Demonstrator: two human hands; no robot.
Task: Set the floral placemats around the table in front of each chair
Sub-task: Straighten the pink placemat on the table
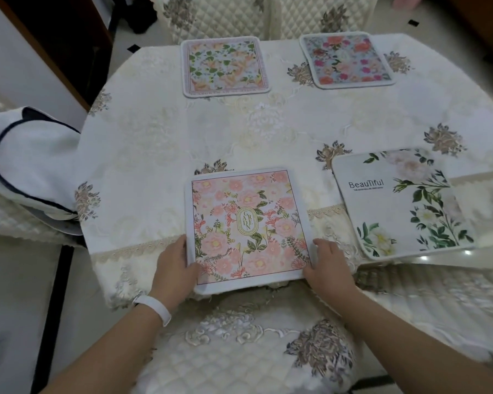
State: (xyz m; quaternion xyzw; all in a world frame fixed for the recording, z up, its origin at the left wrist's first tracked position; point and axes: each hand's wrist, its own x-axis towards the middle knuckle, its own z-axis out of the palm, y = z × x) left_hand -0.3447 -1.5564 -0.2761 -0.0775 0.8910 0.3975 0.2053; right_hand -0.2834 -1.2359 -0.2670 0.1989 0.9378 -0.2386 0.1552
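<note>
Both hands clamped on pink Garden placemat (pixel 246 227): my left hand (pixel 174 268) on near-left edge, my right hand (pixel 329 265) on near-right edge, thumbs on top. Mat lay straight ahead of me, near edge overhanging table (pixel 154 155) rim above quilted chair (pixel 239 345). Hands equally near; judged push forward needed. Three other mats already down.
</note>
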